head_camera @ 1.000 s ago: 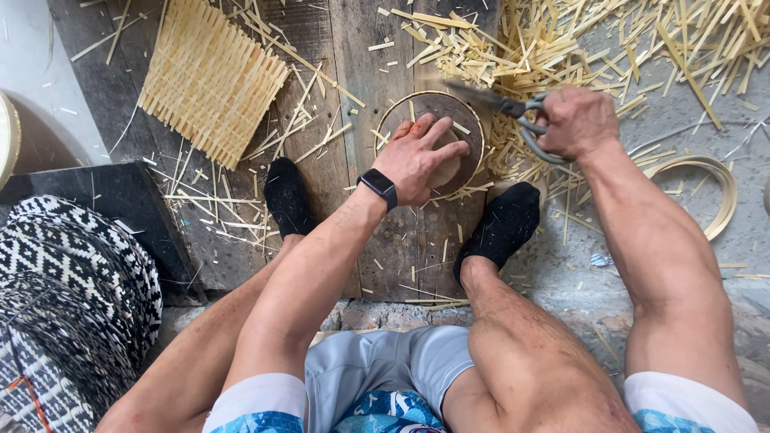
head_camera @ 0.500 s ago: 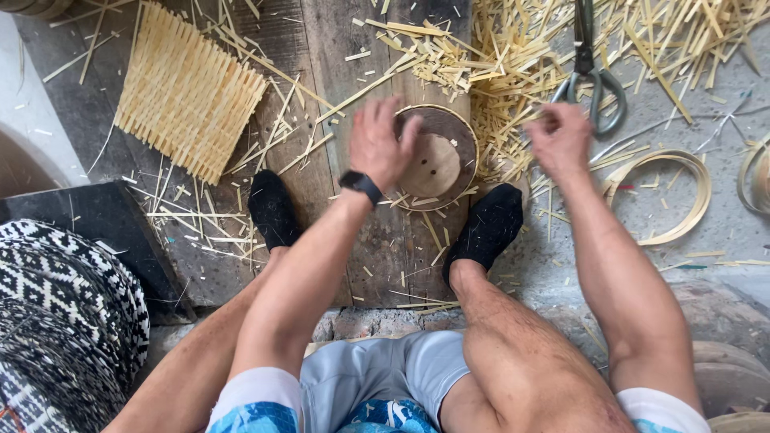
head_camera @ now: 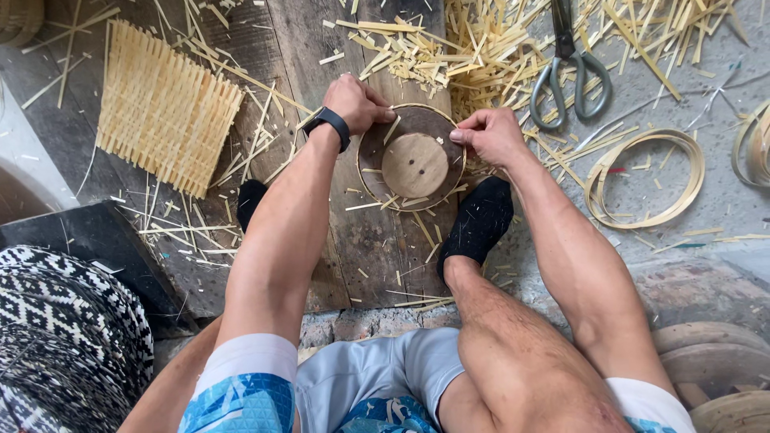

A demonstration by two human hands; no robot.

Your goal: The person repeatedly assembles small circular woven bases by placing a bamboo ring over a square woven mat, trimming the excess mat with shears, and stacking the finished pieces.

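Rough wooden planks [head_camera: 353,248] make up the work floor, with bare concrete off to the right, and the whole place is littered with pale bamboo slivers. Far left there's a stack of black and white patterned woven stuff [head_camera: 64,337] down in the corner, and above it a flat square woven mat [head_camera: 164,108] lying on the boards. Moving in, the left hand [head_camera: 353,103], with a black watch [head_camera: 330,124] on the wrist, is curled over the upper left edge of a round dark wooden disc [head_camera: 377,172], fingertips pinching at the thin bamboo strip that runs round its rim. That disc lies flat on the planks between the two black-socked feet, and it's got a smaller lighter wooden circle [head_camera: 415,165] on top in the middle. The right hand [head_camera: 491,135] is on the opposite side, fingers bunched and gripping the disc's right edge. Behind that, a big heap of cut bamboo scraps [head_camera: 473,48], then a pair of grey-handled scissors [head_camera: 568,72] lying loose on the concrete, not touched by anyone. Further right a coiled hoop of bamboo strip [head_camera: 646,178] lies flat, well apart from the hands
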